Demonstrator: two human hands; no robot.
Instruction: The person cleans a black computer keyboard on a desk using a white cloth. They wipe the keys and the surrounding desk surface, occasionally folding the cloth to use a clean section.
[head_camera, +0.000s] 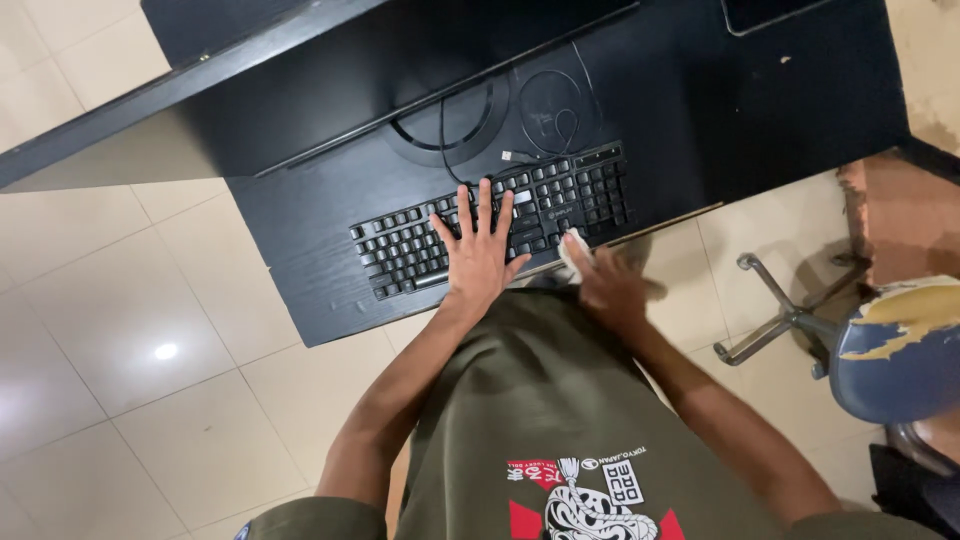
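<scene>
Black desk (700, 110), black keyboard (495, 225), possibly cloth (573, 247).

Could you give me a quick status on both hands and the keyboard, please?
Left hand flat on keyboard, fingers spread. Right hand pressing white cloth at keyboard's front edge. Cable behind keyboard, clear of both hands.

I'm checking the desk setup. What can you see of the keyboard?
The keyboard is black, full-size, with pale key markings and a cable running back from its far edge. It lies flat and slanted on the black desk, near the front edge. The left hand rests spread on its middle; the right hand holds a white cloth at its front edge.
</scene>
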